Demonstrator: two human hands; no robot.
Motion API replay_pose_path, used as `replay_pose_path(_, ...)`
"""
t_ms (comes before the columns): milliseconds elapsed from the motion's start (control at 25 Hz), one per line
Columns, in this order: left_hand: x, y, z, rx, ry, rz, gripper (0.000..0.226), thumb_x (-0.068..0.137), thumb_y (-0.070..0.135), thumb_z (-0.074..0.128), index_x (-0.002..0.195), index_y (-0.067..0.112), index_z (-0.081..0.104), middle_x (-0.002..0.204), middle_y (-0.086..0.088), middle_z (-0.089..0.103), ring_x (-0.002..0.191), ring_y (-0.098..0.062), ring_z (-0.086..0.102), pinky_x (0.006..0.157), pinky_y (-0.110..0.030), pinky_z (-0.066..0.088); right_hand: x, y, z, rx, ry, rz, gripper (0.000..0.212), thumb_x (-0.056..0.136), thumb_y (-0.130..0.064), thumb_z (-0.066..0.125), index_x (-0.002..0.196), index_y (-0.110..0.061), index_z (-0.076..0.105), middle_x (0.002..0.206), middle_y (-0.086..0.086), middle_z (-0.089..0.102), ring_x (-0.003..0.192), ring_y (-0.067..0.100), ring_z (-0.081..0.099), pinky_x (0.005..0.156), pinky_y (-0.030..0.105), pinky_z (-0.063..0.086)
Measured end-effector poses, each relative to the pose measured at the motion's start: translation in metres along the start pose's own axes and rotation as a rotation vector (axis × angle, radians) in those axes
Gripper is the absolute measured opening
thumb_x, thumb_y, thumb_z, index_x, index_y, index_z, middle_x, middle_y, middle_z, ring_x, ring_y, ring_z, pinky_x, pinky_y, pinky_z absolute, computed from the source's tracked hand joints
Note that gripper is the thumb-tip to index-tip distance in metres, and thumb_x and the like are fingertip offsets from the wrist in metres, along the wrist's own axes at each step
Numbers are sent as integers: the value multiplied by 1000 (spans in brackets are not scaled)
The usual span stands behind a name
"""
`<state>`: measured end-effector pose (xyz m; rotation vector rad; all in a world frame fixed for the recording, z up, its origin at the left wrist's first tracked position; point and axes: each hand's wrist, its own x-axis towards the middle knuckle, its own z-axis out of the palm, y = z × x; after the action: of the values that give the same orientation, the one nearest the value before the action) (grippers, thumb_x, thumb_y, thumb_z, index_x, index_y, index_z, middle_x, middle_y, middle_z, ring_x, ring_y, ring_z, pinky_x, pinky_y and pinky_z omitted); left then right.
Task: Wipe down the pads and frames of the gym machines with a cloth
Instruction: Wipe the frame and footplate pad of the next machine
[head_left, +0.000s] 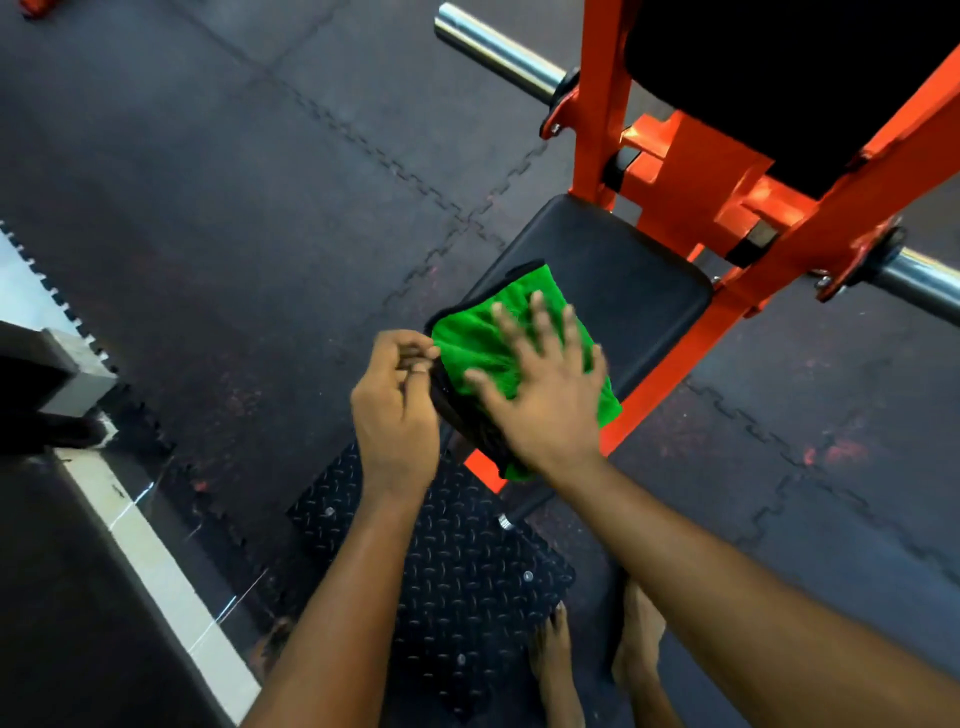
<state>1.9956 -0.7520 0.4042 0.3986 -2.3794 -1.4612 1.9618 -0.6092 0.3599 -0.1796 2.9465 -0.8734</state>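
Observation:
A green cloth with a black edge lies over the near end of the black seat pad of an orange-framed gym machine. My right hand presses flat on the cloth with its fingers spread. My left hand is at the pad's near left edge, fingers curled and pinching the cloth's black edge. A second black pad sits higher up in the frame.
A steel bar runs behind the orange uprights and out to the right. A black checker-plate footplate lies below the seat, with bare feet beside it. Dark rubber floor tiles surround the machine. A grey block stands at left.

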Motion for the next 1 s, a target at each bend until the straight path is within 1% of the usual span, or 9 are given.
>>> replay_pose_path(80, 7, -11, 0, 110, 31, -64, 20, 97, 0, 47, 106, 12, 61, 98, 3, 67, 91, -11, 63, 86, -36, 52, 2, -5, 19, -244, -139, -26, 70, 92, -77, 27, 156, -51, 13, 170, -4, -4, 155, 36, -2, 115, 67, 8)
replay_pose_path(240, 15, -29, 17, 261, -160, -216, 33, 104, 16, 44, 135, 12, 52, 131, -3, 60, 120, -18, 55, 104, -35, 43, 72, 38, 9, -392, -127, -78, 54, 103, -59, 27, 155, -53, 16, 170, -1, 6, 154, 34, 10, 117, 66, 17)
replay_pose_path(360, 13, -28, 19, 232, -189, -236, 40, 106, 21, 41, 145, 15, 44, 141, -4, 53, 129, -17, 49, 111, -36, 39, 141, 76, -12, -389, -92, 85, 51, 106, -47, 30, 156, -48, 23, 170, 3, 7, 154, 35, 10, 120, 62, 17)
replay_pose_path(480, 14, -27, 6, 172, -161, -249, 36, 108, 22, 38, 143, 16, 46, 140, -1, 53, 126, -11, 49, 107, -26, 38, 141, 68, -11, -316, -74, 131, 60, 101, -61, 29, 157, -39, 28, 170, 4, 5, 154, 35, 10, 121, 58, 17)
replay_pose_path(600, 14, -29, -4, 177, -112, -250, 33, 108, 22, 37, 139, 17, 48, 131, -1, 58, 116, -9, 53, 95, -19, 37, 72, 15, 19, -336, -66, -56, 77, 92, -76, 29, 154, -31, 36, 168, 6, 17, 151, 38, 22, 120, 51, 26)
replay_pose_path(680, 15, -28, 0, 229, -100, -240, 32, 108, 22, 38, 138, 16, 47, 122, -2, 61, 110, -16, 57, 87, -22, 37, 38, -4, 32, -314, -115, -166, 69, 93, -66, 39, 153, -33, 39, 167, 6, 20, 149, 37, 26, 118, 50, 30)
replay_pose_path(760, 16, -28, 10, 327, -117, -224, 33, 108, 23, 38, 138, 14, 46, 120, -6, 63, 111, -25, 58, 87, -31, 40, 55, 8, 26, -329, -128, -216, 64, 93, -52, 49, 153, -36, 37, 168, 5, 16, 150, 35, 24, 117, 50, 31)
replay_pose_path(880, 16, -28, 24, 427, -101, -229, 34, 107, 25, 37, 137, 12, 47, 122, -9, 63, 113, -28, 57, 95, -43, 44, 116, 72, -9, -425, -42, 12, 61, 97, -46, 47, 156, -35, 32, 169, 5, 12, 154, 33, 13, 121, 55, 19)
replay_pose_path(1000, 16, -27, 29, 482, -85, -195, 29, 106, 23, 39, 129, 11, 51, 121, -8, 61, 112, -26, 56, 94, -45, 45, 134, 128, -44, -309, 20, 296, 56, 100, -50, 43, 153, -31, 38, 166, 7, 21, 151, 38, 18, 117, 64, 20)
